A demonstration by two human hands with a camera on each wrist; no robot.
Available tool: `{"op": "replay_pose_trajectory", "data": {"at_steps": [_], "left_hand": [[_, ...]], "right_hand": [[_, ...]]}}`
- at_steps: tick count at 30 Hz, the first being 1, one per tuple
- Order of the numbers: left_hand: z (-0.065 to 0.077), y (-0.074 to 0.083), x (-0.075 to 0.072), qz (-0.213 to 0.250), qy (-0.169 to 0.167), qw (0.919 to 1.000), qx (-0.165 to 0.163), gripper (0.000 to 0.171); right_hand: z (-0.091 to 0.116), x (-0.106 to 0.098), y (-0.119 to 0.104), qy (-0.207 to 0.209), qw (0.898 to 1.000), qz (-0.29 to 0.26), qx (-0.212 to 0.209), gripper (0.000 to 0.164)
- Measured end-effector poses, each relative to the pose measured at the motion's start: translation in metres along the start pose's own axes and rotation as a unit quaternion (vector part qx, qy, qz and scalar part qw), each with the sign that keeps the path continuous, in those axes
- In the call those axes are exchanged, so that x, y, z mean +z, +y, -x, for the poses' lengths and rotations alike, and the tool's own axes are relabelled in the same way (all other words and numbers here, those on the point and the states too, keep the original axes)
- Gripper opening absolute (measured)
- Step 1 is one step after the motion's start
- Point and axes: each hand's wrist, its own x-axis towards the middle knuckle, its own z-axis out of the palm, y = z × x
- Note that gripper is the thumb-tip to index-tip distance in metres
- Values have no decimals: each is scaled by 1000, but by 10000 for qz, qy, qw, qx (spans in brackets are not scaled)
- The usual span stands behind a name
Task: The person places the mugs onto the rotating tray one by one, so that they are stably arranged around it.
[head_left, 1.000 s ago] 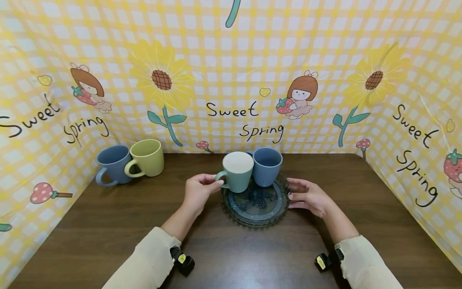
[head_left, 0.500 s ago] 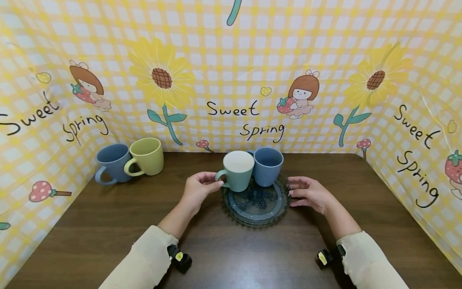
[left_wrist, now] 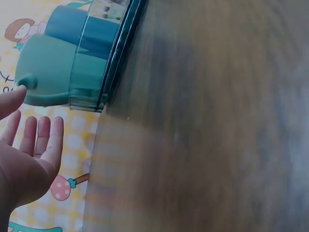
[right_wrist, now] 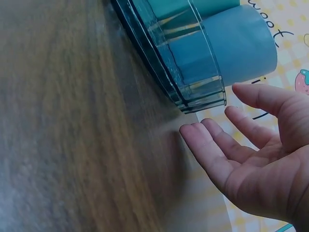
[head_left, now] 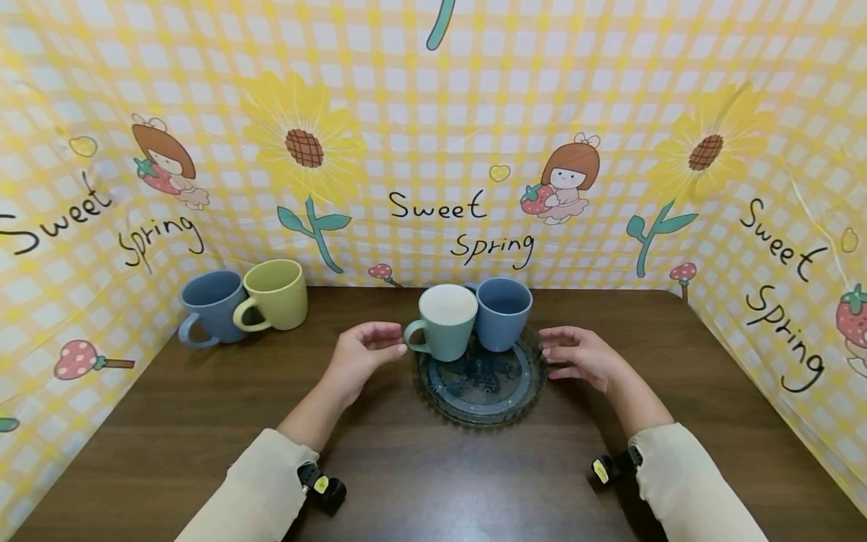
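Observation:
A mint-green mug [head_left: 450, 335] with a white inside and a blue mug [head_left: 503, 320] stand upright side by side toward the back of a round, clear dark-tinted tray [head_left: 484, 415]. My left hand [head_left: 359, 360] is just left of the green mug's handle; in the left wrist view its fingers are spread and hold nothing. At the tray's right side is my right hand [head_left: 585, 359], fingers extended toward the rim. The right wrist view shows that hand [right_wrist: 260, 154] with nothing in its grasp and a small gap between most fingertips and the tray wall.
At the back left of the brown wooden table [head_left: 447, 482], another blue mug [head_left: 215, 309] and a yellow-green mug [head_left: 278, 295] stand close together. A yellow checked cloth [head_left: 433, 128] with printed figures rises along the back and both sides.
My left hand has let go of the green mug's handle and moved a little left. My right hand has shifted only slightly, and the mugs and tray stay in place.

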Motion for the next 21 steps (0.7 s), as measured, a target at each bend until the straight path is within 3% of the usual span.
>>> {"op": "replay_pose_trajectory", "data": {"at_steps": [6,14,21], "left_hand": [[5,2,-10,-55,25,9998,180,38],[12,8,-17,502,68,9983,282,31],[18,12,-26,222,170,9983,519,33]], "right_hand": [[-5,-1,2,39,9999,127,-65,53],[-13,-3,1,55,9998,196,-83,51],[-17,-3,0,-31,9998,199,-45,50]]}}
